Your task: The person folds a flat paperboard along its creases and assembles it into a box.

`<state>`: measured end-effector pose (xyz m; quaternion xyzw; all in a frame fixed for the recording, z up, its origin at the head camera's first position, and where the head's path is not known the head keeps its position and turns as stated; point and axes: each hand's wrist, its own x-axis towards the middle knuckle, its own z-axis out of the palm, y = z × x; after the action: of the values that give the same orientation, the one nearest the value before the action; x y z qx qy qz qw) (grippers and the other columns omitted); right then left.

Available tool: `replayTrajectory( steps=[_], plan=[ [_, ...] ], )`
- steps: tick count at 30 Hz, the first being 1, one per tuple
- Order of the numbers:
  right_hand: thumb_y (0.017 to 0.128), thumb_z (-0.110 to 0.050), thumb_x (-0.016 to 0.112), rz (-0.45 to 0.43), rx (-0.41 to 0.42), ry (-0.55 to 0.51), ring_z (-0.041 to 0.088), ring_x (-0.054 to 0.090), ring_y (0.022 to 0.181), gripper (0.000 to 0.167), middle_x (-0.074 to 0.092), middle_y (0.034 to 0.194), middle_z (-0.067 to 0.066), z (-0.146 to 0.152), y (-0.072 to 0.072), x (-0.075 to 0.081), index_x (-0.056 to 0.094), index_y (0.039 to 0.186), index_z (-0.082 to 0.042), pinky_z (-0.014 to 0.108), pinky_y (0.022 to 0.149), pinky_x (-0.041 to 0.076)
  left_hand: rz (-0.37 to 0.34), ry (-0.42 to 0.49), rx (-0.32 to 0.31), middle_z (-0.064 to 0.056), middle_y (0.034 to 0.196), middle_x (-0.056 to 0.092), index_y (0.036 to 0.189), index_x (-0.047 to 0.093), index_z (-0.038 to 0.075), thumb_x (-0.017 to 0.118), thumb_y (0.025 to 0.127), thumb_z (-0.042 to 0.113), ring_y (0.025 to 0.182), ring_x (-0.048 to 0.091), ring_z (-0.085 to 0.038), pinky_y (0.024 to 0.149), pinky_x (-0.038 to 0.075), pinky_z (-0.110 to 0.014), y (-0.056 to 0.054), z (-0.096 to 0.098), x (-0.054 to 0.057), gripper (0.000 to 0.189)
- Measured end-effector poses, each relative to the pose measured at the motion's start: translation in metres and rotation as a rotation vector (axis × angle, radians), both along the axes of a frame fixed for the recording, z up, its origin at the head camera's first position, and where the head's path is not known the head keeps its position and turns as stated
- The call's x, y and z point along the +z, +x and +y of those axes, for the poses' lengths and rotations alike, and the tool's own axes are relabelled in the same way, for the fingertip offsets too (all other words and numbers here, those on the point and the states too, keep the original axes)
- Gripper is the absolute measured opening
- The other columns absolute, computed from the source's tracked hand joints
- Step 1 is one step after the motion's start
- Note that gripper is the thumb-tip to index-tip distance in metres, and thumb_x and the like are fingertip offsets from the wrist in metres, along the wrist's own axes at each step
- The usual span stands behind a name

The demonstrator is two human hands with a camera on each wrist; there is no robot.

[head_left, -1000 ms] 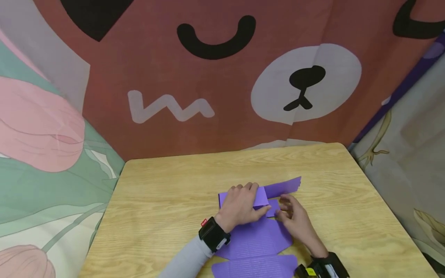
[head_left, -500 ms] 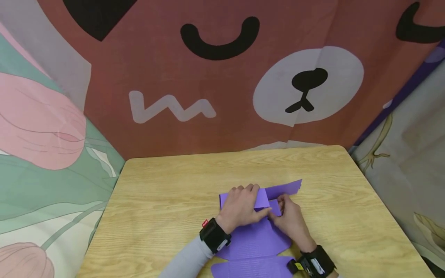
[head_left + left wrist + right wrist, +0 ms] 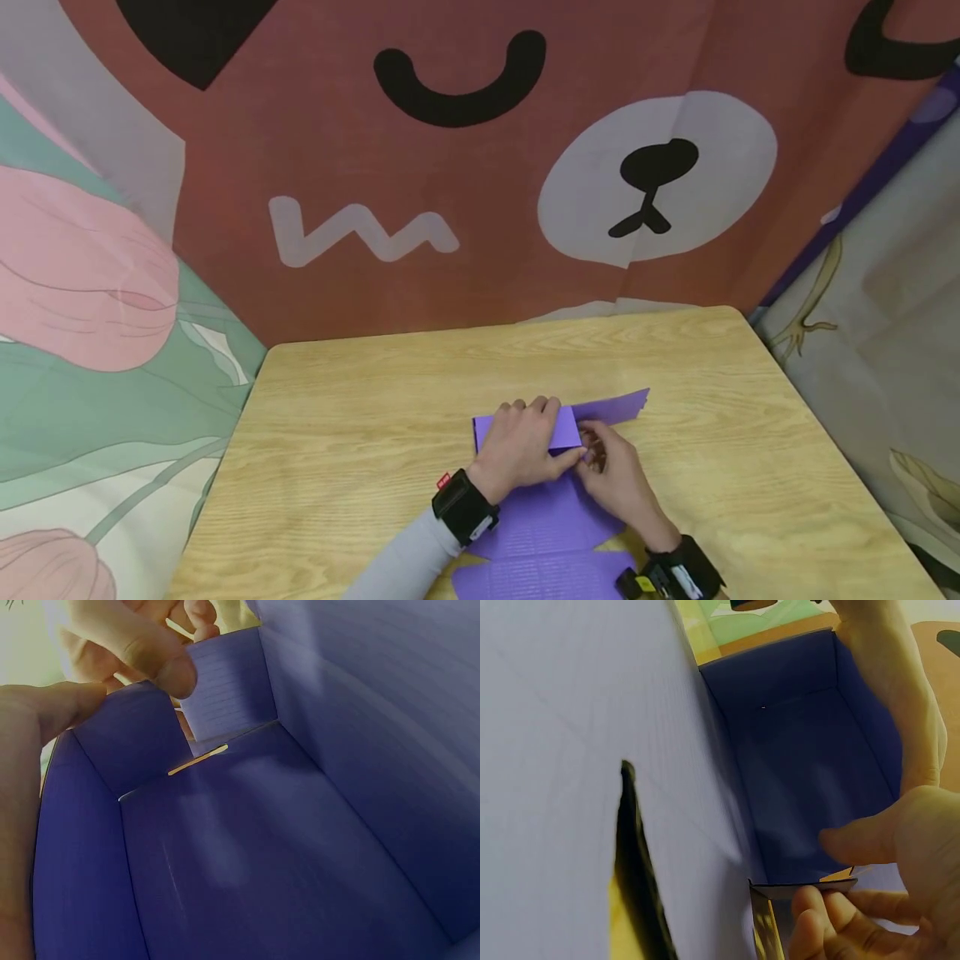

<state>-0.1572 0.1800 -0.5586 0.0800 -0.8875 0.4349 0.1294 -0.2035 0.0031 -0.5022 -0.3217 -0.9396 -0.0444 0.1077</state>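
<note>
A partly folded purple cardboard box (image 3: 566, 429) lies on the table, its lid panel (image 3: 543, 521) spread out toward the person. My left hand (image 3: 517, 442) grips the folded part from above, fingers over its far side and thumb at the right corner. At the right end, my right hand (image 3: 618, 479) pinches a short end flap (image 3: 229, 686), thumb on the inside and fingers outside. The inside of the box (image 3: 810, 765) shows in both wrist views, with a small gap at the foot of the end wall. A long purple strip flap (image 3: 615, 407) sticks out to the right behind.
The wooden table (image 3: 360, 408) carries the cardboard. A brown cloth with a bear print (image 3: 465, 183) hangs behind its far edge. Patterned cloths hang at the left (image 3: 90, 267) and right (image 3: 870, 333). Black bands with cameras sit on both wrists.
My right hand has moved left, from beside the box's right end to pinching the end flap, which has come up against the box. The left hand keeps its grip.
</note>
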Motion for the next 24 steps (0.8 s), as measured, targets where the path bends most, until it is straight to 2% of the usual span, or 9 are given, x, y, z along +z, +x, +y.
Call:
replayTrajectory(
  steps=[5,12,18,24],
  plan=[
    [0.075,0.008,0.069,0.065,0.024,0.012,0.012,0.059,0.07,0.041,0.06,0.085,-0.002,-0.003,0.0,0.0,0.066,0.114,-0.005,0.022,0.058,0.051,0.005,-0.004,0.007,0.003,0.094,0.065,0.108,0.056,0.017,0.049,0.085,0.076,0.073,0.063,-0.021,0.066,0.053,-0.037,0.0,0.0,0.001,0.063],
    [0.074,0.009,0.068,0.032,0.036,0.014,0.005,0.056,0.072,0.041,0.061,0.086,-0.002,-0.003,-0.001,0.002,0.068,0.114,-0.002,0.021,0.058,0.051,0.013,-0.106,0.026,0.003,0.101,0.065,0.119,0.053,0.017,0.047,0.084,0.079,0.078,0.063,-0.02,0.069,0.054,-0.036,0.002,0.007,-0.001,0.072],
    [0.07,0.011,0.069,0.019,0.093,0.023,0.006,0.058,0.071,0.048,0.059,0.086,-0.002,0.001,-0.001,-0.001,0.066,0.117,0.003,0.021,0.057,0.052,0.068,-0.132,0.043,0.005,0.092,0.062,0.109,0.053,0.018,0.056,0.079,0.08,0.073,0.062,-0.02,0.063,0.052,-0.034,0.003,0.014,-0.003,0.069],
    [0.068,0.013,0.067,0.026,0.158,-0.003,0.011,0.061,0.074,0.057,0.059,0.089,0.0,0.003,0.002,0.002,0.063,0.125,0.006,0.021,0.057,0.052,0.078,-0.134,0.087,0.004,0.092,0.064,0.109,0.054,0.019,0.059,0.073,0.082,0.073,0.062,-0.021,0.062,0.052,-0.035,0.004,0.017,-0.005,0.073]
  ],
)
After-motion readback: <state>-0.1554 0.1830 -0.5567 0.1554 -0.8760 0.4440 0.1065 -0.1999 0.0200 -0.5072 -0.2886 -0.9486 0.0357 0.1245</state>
